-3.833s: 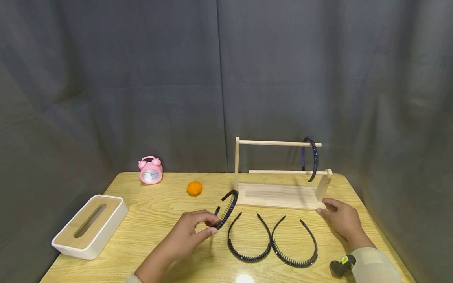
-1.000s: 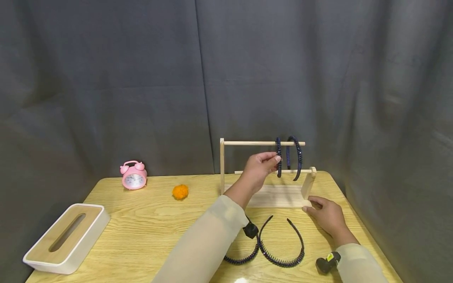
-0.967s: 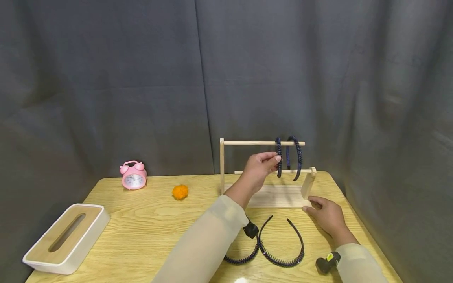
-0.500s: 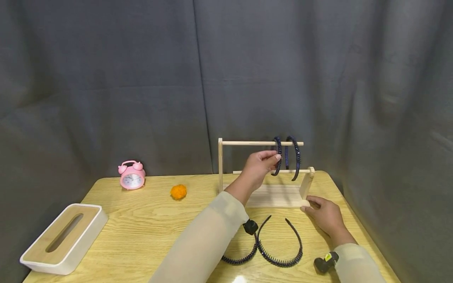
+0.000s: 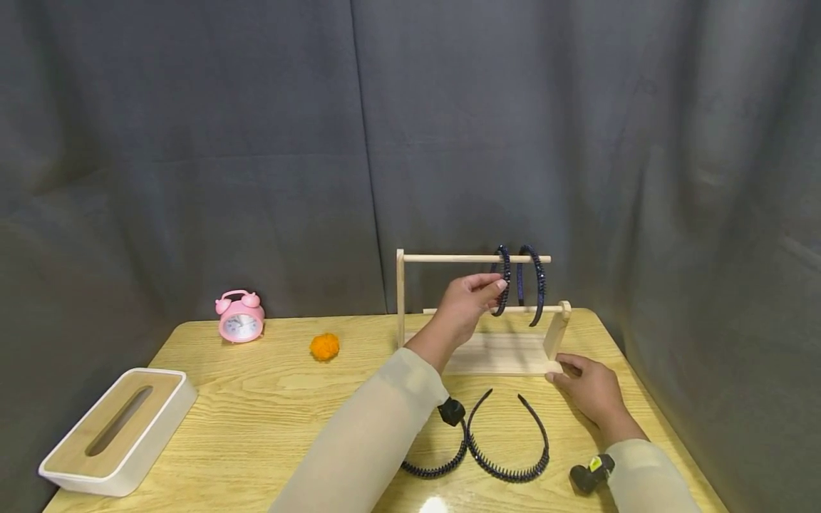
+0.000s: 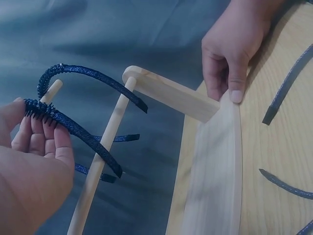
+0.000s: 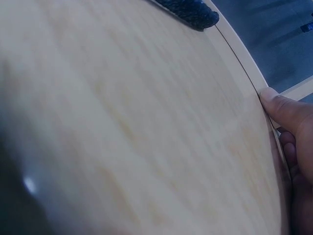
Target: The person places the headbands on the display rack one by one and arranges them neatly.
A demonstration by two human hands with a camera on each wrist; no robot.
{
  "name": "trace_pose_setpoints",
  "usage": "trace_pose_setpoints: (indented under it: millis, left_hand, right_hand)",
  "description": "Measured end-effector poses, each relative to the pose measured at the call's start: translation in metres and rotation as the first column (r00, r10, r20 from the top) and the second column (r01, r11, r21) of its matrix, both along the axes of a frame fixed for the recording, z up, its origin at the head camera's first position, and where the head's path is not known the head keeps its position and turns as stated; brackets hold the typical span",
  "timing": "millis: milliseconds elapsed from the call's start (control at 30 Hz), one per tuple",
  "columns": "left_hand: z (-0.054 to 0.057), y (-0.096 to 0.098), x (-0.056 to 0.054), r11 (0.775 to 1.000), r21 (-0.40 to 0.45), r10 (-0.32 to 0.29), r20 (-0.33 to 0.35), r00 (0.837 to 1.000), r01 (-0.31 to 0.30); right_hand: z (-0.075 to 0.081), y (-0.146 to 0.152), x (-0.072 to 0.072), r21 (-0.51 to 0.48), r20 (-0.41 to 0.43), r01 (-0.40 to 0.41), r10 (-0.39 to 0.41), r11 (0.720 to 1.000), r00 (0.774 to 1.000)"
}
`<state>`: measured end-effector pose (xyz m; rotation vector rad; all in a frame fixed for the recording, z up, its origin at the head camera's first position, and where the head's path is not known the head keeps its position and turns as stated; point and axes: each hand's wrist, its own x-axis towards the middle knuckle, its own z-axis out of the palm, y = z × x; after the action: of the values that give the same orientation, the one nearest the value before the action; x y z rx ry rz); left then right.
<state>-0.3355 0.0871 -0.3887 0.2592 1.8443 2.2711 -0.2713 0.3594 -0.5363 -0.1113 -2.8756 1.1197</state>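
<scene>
My left hand (image 5: 463,306) pinches a dark blue toothed headband (image 5: 504,292) by its side between thumb and fingers. This headband loops over the upper rod of a light wooden rack (image 5: 494,354), its open ends pointing down by the lower rod. Just right of it hangs a second headband (image 5: 538,285), also over the upper rod. In the left wrist view, the held headband's arm (image 6: 90,142) crosses the lower rod. At the base's right end, my right hand (image 5: 593,390) grips the corner, thumb on the front edge; the other fingers are partly hidden.
Two more headbands lie on the table before the rack: the right one (image 5: 509,474) in full view, the left one (image 5: 436,472) partly behind my left sleeve. An orange pompom (image 5: 324,347), a pink alarm clock (image 5: 241,318) and a tissue box (image 5: 154,445) stand left.
Over the span, my left hand has carried the headband from above the table up to the upper rod. During the last second the headband has turned slightly. My right hand keeps its grip.
</scene>
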Motion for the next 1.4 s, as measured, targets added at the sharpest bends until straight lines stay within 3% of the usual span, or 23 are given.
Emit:
trace_pose_setpoints:
  millis: [300, 433, 567, 700, 800, 867, 1000, 1100, 1200, 1400]
  left_hand:
    - [-0.002, -0.003, 0.001, 1.0, -0.001, -0.022, -0.005, 1.0, 0.022]
    - [-0.007, -0.016, 0.001, 1.0, -0.024, -0.014, -0.051, 0.999, 0.013]
    - [-0.014, -0.044, 0.009, 0.979, -0.202, -0.038, -0.176, 0.984, 0.001]
    - [-0.023, -0.08, 0.026, 0.898, -0.441, -0.128, -0.288, 0.949, -0.013]
    - [-0.035, -0.105, 0.042, 0.839, -0.544, -0.211, -0.317, 0.925, 0.005]
    - [-0.046, -0.12, 0.052, 0.802, -0.598, -0.255, -0.315, 0.914, 0.018]
    - [-0.071, -0.144, 0.076, 0.692, -0.721, -0.349, -0.295, 0.889, 0.032]
    - [-0.085, -0.157, 0.095, 0.625, -0.779, -0.408, -0.269, 0.872, 0.052]
    - [-0.094, -0.166, 0.113, 0.575, -0.815, -0.462, -0.256, 0.849, 0.067]
    - [-0.1, -0.177, 0.139, 0.42, -0.906, -0.586, -0.235, 0.776, 0.044]
  right_hand:
    - [-0.001, -0.001, 0.0, 0.007, -0.005, 0.001, -0.001, 1.0, 1.0]
    - [-0.001, -0.001, 0.0, 0.02, -0.013, -0.005, 0.005, 1.0, 1.0]
    - [0.0, -0.003, -0.002, 0.013, -0.01, -0.014, 0.014, 1.0, 1.0]
    - [0.0, -0.004, -0.003, 0.0, 0.004, -0.025, 0.025, 1.0, 1.0]
    - [-0.001, -0.002, -0.005, 0.003, 0.005, -0.031, 0.031, 1.0, 0.999]
    - [0.0, -0.001, -0.007, 0.004, 0.004, -0.033, 0.033, 0.999, 0.999]
    - [0.0, 0.001, -0.009, 0.014, -0.006, -0.037, 0.037, 0.999, 0.999]
    - [0.001, 0.001, -0.007, 0.024, -0.004, -0.035, 0.035, 0.999, 0.999]
    - [0.0, 0.001, -0.006, 0.033, 0.0, -0.031, 0.031, 0.999, 1.0]
    - [0.004, -0.002, -0.004, 0.045, -0.002, -0.033, 0.033, 0.998, 0.999]
